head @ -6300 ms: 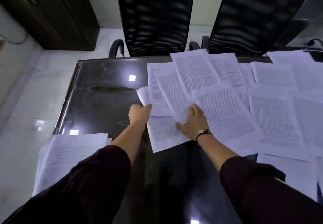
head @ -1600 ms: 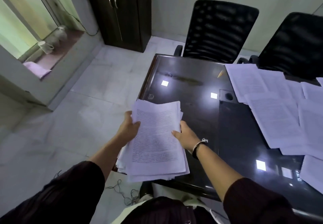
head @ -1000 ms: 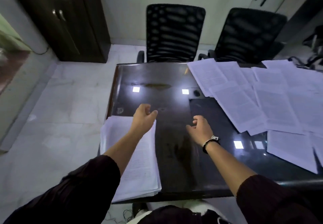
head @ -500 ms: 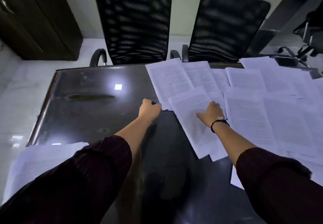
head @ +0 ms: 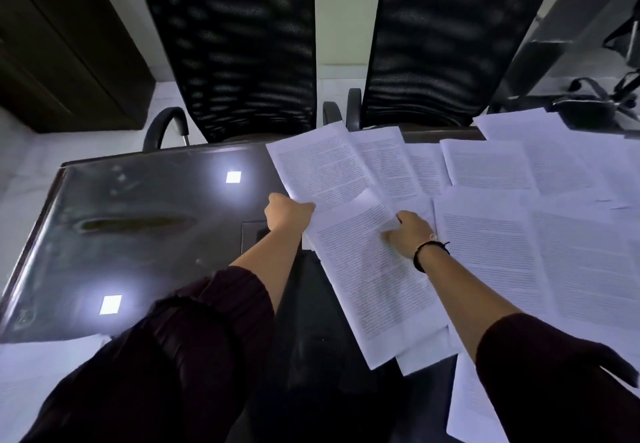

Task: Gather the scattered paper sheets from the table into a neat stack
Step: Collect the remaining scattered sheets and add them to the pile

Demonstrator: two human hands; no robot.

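Observation:
Several printed paper sheets (head: 540, 235) lie spread over the right half of the dark glossy table (head: 138, 235). My left hand (head: 287, 216) pinches the near left edge of a far sheet (head: 318, 169), whose far end is lifted off the table. My right hand (head: 410, 233) rests on a long sheet (head: 374, 287) in front of me, fingers curled at the sheets' edges where they overlap. The gathered stack (head: 38, 370) sits at the table's near left corner, partly hidden by my left sleeve.
Two black mesh office chairs (head: 239, 55) (head: 443, 44) stand at the table's far side. A dark wooden cabinet (head: 59, 44) is at the far left. A chair base and dark items (head: 595, 103) lie at the far right. Pale floor tiles lie left of the table.
The gathered stack was set down at the near left corner, then both hands reached right. Since half a second ago, my left hand has gripped the far sheet and lifted it.

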